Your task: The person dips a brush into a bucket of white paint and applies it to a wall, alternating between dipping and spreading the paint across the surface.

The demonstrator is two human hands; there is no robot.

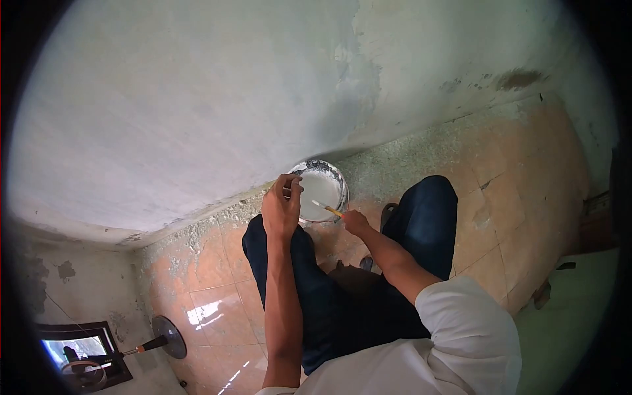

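Between my knees and the wall stands a round bucket (342, 183) of whitish liquid, its rim smeared white and dark. My right hand (356, 222) is closed on the handle of a small brush (328, 209), whose pale tip points left over the bucket's near side. At the bucket's left edge, my left hand (283, 204) is raised with its fingers bent together. Whatever may be between those fingers is too small to make out.
A patchy pale wall (197, 99) rises just beyond the bucket. Flaked debris (191, 240) lies along its foot on the tiled floor (494, 217). At the lower left are a round-based stand (170, 337) and a dark-framed screen or mirror (82, 352). A green surface (573, 316) is at right.
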